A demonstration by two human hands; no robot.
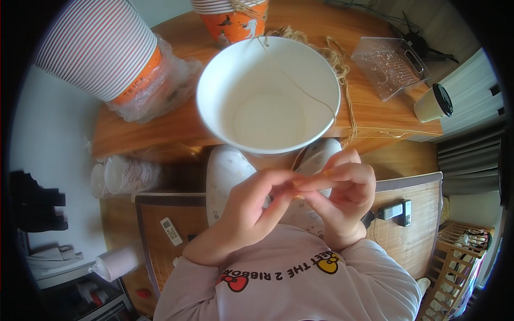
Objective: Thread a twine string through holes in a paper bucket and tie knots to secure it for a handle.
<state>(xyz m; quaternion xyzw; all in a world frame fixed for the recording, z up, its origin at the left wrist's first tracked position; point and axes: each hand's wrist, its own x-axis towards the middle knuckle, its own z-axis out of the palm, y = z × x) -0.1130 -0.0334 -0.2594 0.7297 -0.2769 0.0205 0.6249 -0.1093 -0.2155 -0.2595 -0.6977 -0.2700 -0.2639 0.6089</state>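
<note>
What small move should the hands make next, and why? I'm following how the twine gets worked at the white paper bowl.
Probably draw the twine gently taut. Both hands, left hand and right hand, pinch together below the white paper bowl, and the strand still lies slack across the bowl's inside towards the far rim.

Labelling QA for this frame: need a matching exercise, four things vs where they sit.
Things:
1. large white paper bowl
2. clear plastic box
3. beige paper cup with black lid
4. white remote control

Places:
A. far right edge of the wooden table
B. low down on the left, beside the person's left forearm
C. centre, just above both hands
D. upper right on the table, tipped at an angle

Pairs: 1-C, 2-D, 3-A, 4-B
</note>
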